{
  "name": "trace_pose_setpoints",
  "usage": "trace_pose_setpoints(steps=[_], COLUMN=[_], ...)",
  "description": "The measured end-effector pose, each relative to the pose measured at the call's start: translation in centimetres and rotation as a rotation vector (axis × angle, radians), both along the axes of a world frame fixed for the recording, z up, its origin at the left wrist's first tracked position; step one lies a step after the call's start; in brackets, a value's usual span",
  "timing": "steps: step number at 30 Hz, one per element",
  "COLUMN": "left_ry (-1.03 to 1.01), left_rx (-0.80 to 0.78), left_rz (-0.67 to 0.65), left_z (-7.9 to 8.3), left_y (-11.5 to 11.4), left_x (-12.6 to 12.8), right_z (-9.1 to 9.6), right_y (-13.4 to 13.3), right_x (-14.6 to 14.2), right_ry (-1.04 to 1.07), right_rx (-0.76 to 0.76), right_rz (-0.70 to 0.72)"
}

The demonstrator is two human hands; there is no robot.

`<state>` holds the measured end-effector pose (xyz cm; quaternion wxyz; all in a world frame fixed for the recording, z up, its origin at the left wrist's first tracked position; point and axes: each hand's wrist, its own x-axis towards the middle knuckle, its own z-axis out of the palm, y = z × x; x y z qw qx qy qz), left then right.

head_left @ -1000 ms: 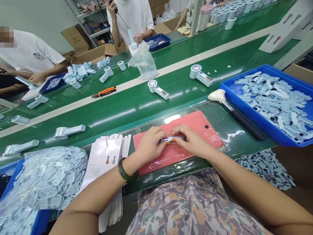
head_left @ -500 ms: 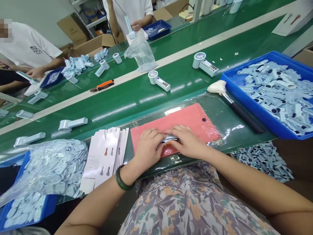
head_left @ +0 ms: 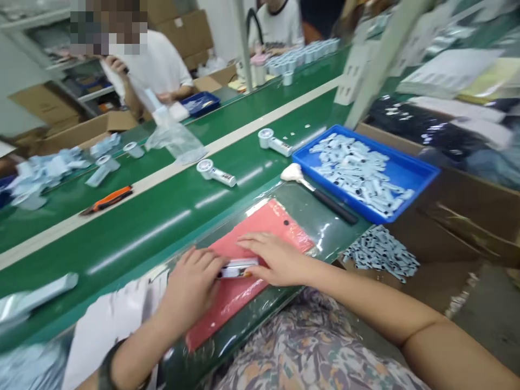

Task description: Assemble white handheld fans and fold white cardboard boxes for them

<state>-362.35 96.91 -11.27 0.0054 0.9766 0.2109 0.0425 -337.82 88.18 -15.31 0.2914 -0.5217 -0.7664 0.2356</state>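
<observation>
My left hand [head_left: 190,290] and my right hand [head_left: 274,259] both rest on a small white and silver part [head_left: 238,268] lying on a pink mat [head_left: 280,222]. The left fingers curl round the part's left end. The right hand lies over its right end with the fingers stretched forward and pressing down. The mat sits under a clear plastic sheet on the near bench edge. A dark green bangle [head_left: 106,367] is on my left wrist.
A blue tray [head_left: 410,173] of pale blue parts stands to the right, a brush [head_left: 320,196] beside it. White fan-like devices [head_left: 215,172] and an orange-handled tool [head_left: 108,199] lie on the green conveyor [head_left: 134,227]. White cards [head_left: 101,330] lie at left. People work across the belt.
The camera swung to the right and the picture blurred. Both hands stayed on the small part on the pink mat; the right fingers stretched out flatter.
</observation>
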Motion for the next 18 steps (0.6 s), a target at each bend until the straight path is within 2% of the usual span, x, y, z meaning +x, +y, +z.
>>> trace_pose_setpoints(steps=[2,4,6,9,12,14,15,16,18], left_ry=[0.04,0.085,0.143,0.211,0.271,0.329,0.36,0.387,0.403], left_rx=[0.076,0.214,0.344,0.371,0.34,0.38,0.402,0.414,0.408], left_rz=[-0.043,0.063,0.221,0.34,0.382,0.387,0.397,0.427,0.551], left_z=[1.0,2.1,3.1,3.3,2.3,1.6,1.4,1.2,1.0], left_y=[4.9,9.9,13.8,17.0,17.4,17.1,17.0,17.0,17.2], left_x=[-0.2,0.3,1.3,2.7,2.8,0.8,-1.2,-3.8,-10.7], right_z=[0.7,1.7,2.6,3.8,4.1,3.9,3.7,3.5,3.2], right_y=[0.3,0.8,1.9,5.0,8.7,10.6,11.2,11.7,12.1], right_x=[3.4,7.8,12.2,17.6,20.3,20.9,21.0,21.1,21.1], right_ry=[-0.061,-0.172,-0.309,-0.533,-0.651,-0.686,-0.702,-0.715,-0.733], right_rx=[0.106,0.13,0.056,-0.087,-0.128,-0.142,-0.157,-0.174,-0.2], right_rz=[-0.169,-0.424,-0.668,-0.86,-0.92,-0.932,-0.936,-0.94,-0.951])
